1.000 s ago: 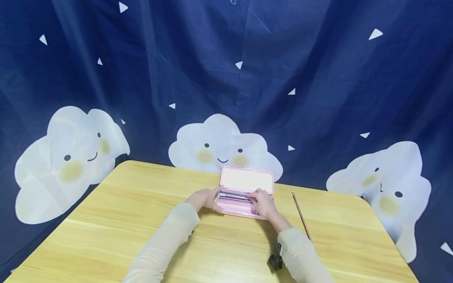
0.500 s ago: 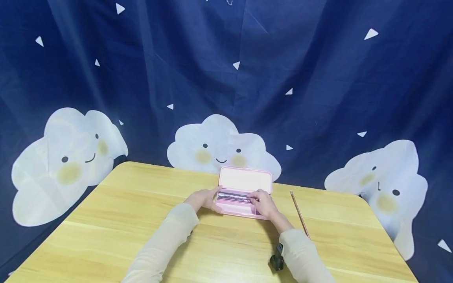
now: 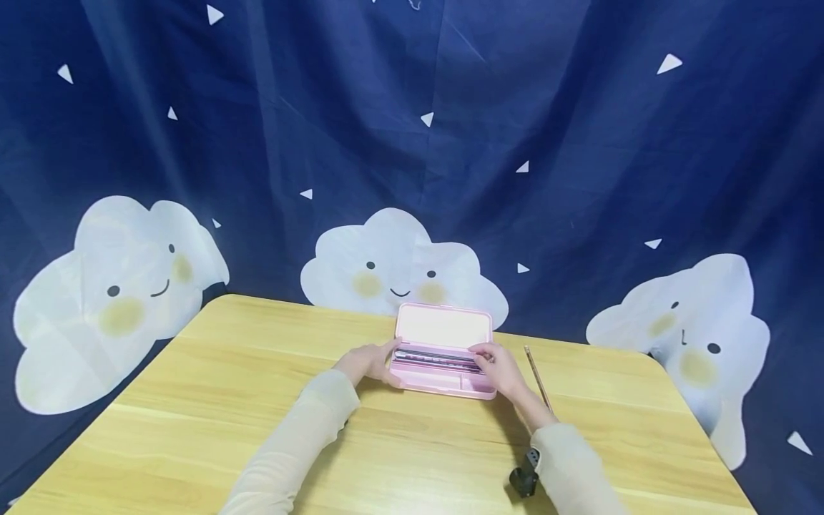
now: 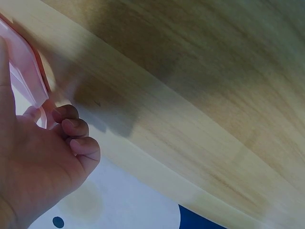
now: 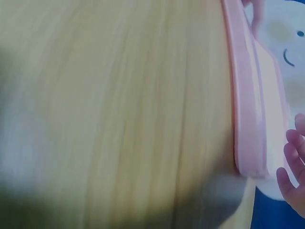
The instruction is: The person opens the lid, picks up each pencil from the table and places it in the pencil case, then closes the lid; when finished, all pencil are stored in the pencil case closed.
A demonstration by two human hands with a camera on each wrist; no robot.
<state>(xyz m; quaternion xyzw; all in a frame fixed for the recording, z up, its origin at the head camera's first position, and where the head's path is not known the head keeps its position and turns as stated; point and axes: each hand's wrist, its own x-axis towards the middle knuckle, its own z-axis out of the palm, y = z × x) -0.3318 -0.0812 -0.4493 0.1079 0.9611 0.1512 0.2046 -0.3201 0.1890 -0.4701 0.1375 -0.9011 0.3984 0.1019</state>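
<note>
A pink pencil case point(image 3: 425, 386) lies on the table with its lid point(image 3: 444, 325) raised. Several thin pencils point(image 3: 434, 357) lie lengthwise in its back compartment. At the case's left end, my left hand point(image 3: 368, 361) holds it between thumb and forefinger; the other fingers point(image 4: 78, 126) curl in the left wrist view. Over the right end of the compartment, my right hand point(image 3: 502, 368) has its fingertips at the pencils' ends. In the right wrist view its bent fingers point(image 5: 293, 152) show, but the thumb is out of frame, so whether it pinches a pencil is hidden.
A single pencil point(image 3: 536, 375) lies on the wooden table point(image 3: 270, 343) to the right of the case, partly behind the right forearm. A black device point(image 3: 524, 473) is at the right wrist. A blue curtain point(image 3: 360, 107) with clouds hangs behind the table.
My right hand has shifted right along the pencils, from their middle to the right end of the case. The case and my left hand hold their places.
</note>
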